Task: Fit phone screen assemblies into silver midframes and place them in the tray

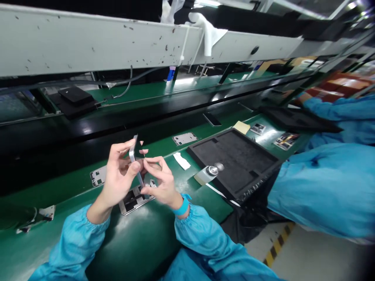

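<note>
Edge-on between my hands is a thin silver-edged phone [133, 151], held upright and slightly tilted above the bench. My left hand [115, 183] is closed around its left side, thumb pressed near the middle. At the right side, my right hand [163, 182] grips the lower part with bent fingers and thumb. The phone's far face is mostly hidden from me, with fingertips showing beyond it. Directly below lies an opened phone frame [133, 202] with dark parts inside, partly covered by my hands. A pale phone plate [98, 176] rests just left of my left hand.
Right of my hands are a white paper piece [181, 160], a dispenser bottle [206, 174] with a metal top and a black foam tray [234, 156]. Another pale plate [184, 138] and a dark phone [212, 119] lie behind. A blue-sleeved co-worker [325, 187] is at right.
</note>
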A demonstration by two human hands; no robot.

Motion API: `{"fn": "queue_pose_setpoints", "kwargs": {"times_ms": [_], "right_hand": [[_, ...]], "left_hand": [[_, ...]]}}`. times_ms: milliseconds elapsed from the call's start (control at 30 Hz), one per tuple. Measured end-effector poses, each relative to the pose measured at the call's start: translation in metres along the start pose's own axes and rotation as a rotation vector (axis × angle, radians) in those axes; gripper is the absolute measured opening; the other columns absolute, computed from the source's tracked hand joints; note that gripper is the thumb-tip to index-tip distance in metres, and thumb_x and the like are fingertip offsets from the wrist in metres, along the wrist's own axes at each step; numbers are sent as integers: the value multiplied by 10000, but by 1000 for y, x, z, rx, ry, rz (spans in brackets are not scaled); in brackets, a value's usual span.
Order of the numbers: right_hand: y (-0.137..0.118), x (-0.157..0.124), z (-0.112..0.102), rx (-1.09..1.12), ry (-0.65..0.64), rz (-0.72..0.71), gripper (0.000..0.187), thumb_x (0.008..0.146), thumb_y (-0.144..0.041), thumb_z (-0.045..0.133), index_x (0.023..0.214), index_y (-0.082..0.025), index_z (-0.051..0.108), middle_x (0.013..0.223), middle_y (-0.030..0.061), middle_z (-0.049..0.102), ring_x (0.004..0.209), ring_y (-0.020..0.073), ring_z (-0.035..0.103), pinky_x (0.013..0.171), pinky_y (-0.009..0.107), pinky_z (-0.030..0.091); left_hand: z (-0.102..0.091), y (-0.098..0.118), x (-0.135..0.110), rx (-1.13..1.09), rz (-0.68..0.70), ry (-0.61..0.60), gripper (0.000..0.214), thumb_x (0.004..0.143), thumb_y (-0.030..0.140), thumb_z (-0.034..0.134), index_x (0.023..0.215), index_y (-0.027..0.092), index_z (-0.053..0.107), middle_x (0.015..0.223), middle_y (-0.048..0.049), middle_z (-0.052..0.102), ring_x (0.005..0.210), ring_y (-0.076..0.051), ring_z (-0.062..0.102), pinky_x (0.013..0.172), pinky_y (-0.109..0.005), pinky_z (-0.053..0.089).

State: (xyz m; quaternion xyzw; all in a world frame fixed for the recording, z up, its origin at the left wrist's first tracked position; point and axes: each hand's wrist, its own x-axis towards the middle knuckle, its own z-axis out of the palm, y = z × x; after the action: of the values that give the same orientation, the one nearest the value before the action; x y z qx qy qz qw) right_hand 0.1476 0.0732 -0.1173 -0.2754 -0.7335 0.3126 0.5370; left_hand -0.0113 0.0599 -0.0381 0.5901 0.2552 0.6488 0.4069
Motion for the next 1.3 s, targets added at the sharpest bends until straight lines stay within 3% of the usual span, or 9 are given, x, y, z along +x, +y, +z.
{"fn": "queue_pose_setpoints", "kwargs": {"times_ms": [167,267,367,467,600,733,933,1067,1300], "right_hand": [[1,1,4,-60,18,-20,674,1005,-687,656,1516,-248,665,1575,195,390,1210,292,649,1047,528,624],[-12,12,-8,23,155,77,826,1031,-783,498,1666,-256,459,1574,208,420,1154,261,668,936,448,652],[-24,26,-24,201,63,295,861,1035,-857,314,1482,-190,623,1017,102,690,741,169,652,602,283,578],[-32,32,-33,318,-83,449,851,997,-905,332,961,-152,726,514,-54,451,429,103,413,414,216,369],[-43,25,-34,360,-33,457,786,931,-936,468,798,-182,646,459,-61,445,388,97,401,376,213,302],[-61,21,-39,286,-65,416,770,971,-893,459,910,-170,717,494,-43,498,410,112,440,391,231,306],[-64,34,-34,166,6,350,750,911,-884,581,601,-207,496,534,-45,384,508,96,341,468,249,294],[-48,28,-22,197,140,318,722,918,-912,537,805,-205,628,709,1,562,671,148,524,612,266,493],[-29,-5,-21,293,-463,428,827,965,-936,357,713,-186,598,652,31,639,597,141,595,575,262,508]], "left_hand": [[16,-11,5,-159,-92,244,505,1035,694,582,1257,243,628,1214,-116,787,972,-241,819,872,-422,695],[19,-7,7,-213,-241,205,651,995,810,516,1155,203,688,978,-104,822,766,-251,811,760,-450,703],[22,-3,4,-165,-350,57,707,959,841,545,1091,181,761,953,-120,829,794,-291,814,752,-464,697],[26,-1,-2,-61,-349,-4,685,977,812,550,1011,180,812,1036,-134,837,961,-322,812,874,-458,673],[27,0,-9,23,-307,-23,620,1035,737,520,1081,204,835,1103,-115,836,1110,-322,776,1064,-458,584],[24,6,-16,46,-260,-35,561,1054,685,524,1152,235,845,1075,-99,834,1086,-312,766,1053,-447,574],[29,-2,-19,179,-162,-5,553,1035,692,561,1080,226,857,1116,-116,829,1096,-322,762,1026,-442,584],[25,-5,-6,124,-144,115,501,1011,678,631,1041,217,825,1084,-106,834,1028,-288,782,965,-417,622],[2,17,18,-271,-226,276,458,1032,729,541,1091,304,699,949,-13,833,754,-258,792,698,-441,686]]}}
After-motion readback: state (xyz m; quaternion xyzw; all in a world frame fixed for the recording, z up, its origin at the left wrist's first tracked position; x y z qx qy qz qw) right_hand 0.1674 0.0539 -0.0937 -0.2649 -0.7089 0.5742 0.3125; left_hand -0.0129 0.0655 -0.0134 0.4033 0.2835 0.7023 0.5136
